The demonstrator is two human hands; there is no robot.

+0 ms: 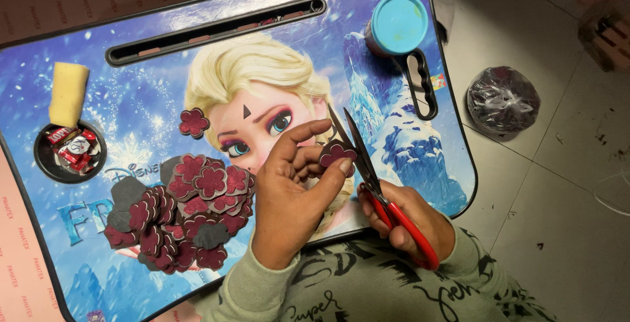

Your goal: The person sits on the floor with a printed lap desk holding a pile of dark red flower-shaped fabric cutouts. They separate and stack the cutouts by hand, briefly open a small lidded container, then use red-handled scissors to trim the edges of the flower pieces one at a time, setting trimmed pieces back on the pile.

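Pinched in the left hand point(295, 184), a maroon flower point(336, 153) meets red scissors point(380, 191) clamped in the right hand point(410, 220); round cup holder point(47, 164) holds wrappers point(72, 148).

Yellow sponge point(68, 93), blue-lidded tub point(398, 23), wrapped dark bundle point(503, 100) on floor tiles point(564, 217).

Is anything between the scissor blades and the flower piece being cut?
Nothing visible. The left hand pinches the dark red flower piece right at the open scissors, held by the right hand; its fingertips sit beside the blades, not between them.
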